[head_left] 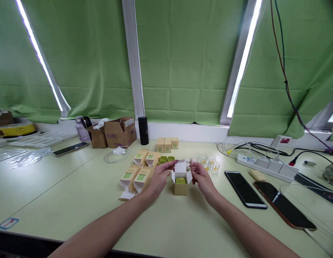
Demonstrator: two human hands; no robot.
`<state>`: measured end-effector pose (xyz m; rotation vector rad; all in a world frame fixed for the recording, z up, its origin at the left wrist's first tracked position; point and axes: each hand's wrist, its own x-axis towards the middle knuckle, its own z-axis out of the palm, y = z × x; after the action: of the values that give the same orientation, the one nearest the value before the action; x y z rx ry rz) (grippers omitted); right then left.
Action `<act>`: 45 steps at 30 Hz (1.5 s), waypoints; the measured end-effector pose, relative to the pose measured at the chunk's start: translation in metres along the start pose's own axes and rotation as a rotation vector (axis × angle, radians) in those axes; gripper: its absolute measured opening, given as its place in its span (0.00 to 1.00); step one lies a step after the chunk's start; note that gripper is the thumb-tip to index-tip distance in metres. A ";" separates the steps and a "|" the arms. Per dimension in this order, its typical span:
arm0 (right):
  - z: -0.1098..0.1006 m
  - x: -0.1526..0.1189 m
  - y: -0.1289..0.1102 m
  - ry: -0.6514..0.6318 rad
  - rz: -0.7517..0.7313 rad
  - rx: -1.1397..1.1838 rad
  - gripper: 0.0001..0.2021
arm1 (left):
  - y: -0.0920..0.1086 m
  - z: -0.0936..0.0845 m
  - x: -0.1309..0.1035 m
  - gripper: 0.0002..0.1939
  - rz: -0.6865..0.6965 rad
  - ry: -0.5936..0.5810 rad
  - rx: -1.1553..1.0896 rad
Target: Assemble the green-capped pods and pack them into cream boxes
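Note:
A small open cardboard box (181,190) stands upright on the table in front of me, its white lid raised and side flaps spread. Inside it sits a green lidded item (181,181). My left hand (161,177) pinches at the left side of the raised lid, thumb and forefinger close together. On the other side, my right hand (202,179) has its bent fingers at the right flap. Open cardboard boxes (141,178) with green labels lie left of my left hand. Green containers (166,158) and clear cups (208,161) with gold-coloured centres stand behind the hands, partly hidden.
Closed small boxes (167,144) stand farther back, right of a black cylinder (143,130) and brown cartons (119,130). Two phones (245,189) (283,204) and a power strip (267,167) with cables lie on the right. A white charger (119,151) lies left.

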<state>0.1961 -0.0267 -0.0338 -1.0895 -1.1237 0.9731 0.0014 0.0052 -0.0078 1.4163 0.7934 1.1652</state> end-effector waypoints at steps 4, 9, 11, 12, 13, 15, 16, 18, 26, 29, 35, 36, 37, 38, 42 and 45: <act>0.002 -0.001 0.000 0.000 0.045 0.058 0.17 | 0.003 0.003 0.000 0.29 -0.005 -0.023 -0.015; 0.002 -0.002 -0.003 -0.019 0.102 0.102 0.19 | 0.003 0.005 -0.002 0.29 0.023 -0.033 -0.029; 0.002 -0.003 -0.005 -0.029 0.116 0.109 0.20 | 0.002 0.005 -0.002 0.29 0.038 -0.041 -0.029; 0.002 -0.003 -0.006 -0.035 0.119 0.111 0.20 | 0.001 0.005 -0.002 0.28 0.045 -0.042 -0.026; 0.002 -0.004 -0.007 -0.040 0.120 0.112 0.19 | 0.000 0.004 -0.001 0.28 0.051 -0.043 -0.020; 0.002 -0.005 -0.009 -0.045 0.119 0.113 0.19 | -0.003 0.004 -0.001 0.28 0.062 -0.047 -0.006; 0.002 -0.006 -0.009 -0.046 0.118 0.114 0.19 | -0.004 0.003 0.000 0.27 0.068 -0.051 0.002; 0.002 -0.007 -0.010 -0.047 0.116 0.113 0.19 | -0.007 0.003 0.001 0.27 0.080 -0.058 0.020; 0.002 -0.007 -0.008 -0.077 0.098 0.114 0.19 | -0.013 0.003 0.000 0.26 0.132 -0.061 0.127; 0.004 -0.009 -0.009 -0.079 0.096 0.109 0.20 | -0.011 0.005 -0.001 0.25 0.127 -0.074 0.158; 0.005 -0.009 -0.007 -0.079 0.105 0.086 0.22 | -0.008 0.009 -0.005 0.25 0.092 -0.075 0.157; 0.005 -0.009 -0.006 -0.079 0.107 0.078 0.23 | -0.008 0.009 -0.005 0.25 0.089 -0.070 0.161; 0.006 -0.009 -0.006 -0.079 0.108 0.069 0.23 | -0.008 0.009 -0.005 0.25 0.090 -0.063 0.168; 0.006 -0.009 -0.005 -0.082 0.111 0.057 0.23 | -0.008 0.009 -0.005 0.25 0.090 -0.058 0.177; 0.006 -0.010 -0.003 -0.094 0.112 0.010 0.25 | -0.006 0.009 -0.006 0.25 0.095 -0.050 0.197; 0.007 -0.011 -0.003 -0.100 0.096 -0.030 0.26 | -0.005 0.010 -0.006 0.26 0.092 -0.050 0.203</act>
<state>0.1878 -0.0371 -0.0328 -1.1379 -1.1789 1.0992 0.0102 -0.0024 -0.0136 1.6582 0.8370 1.1386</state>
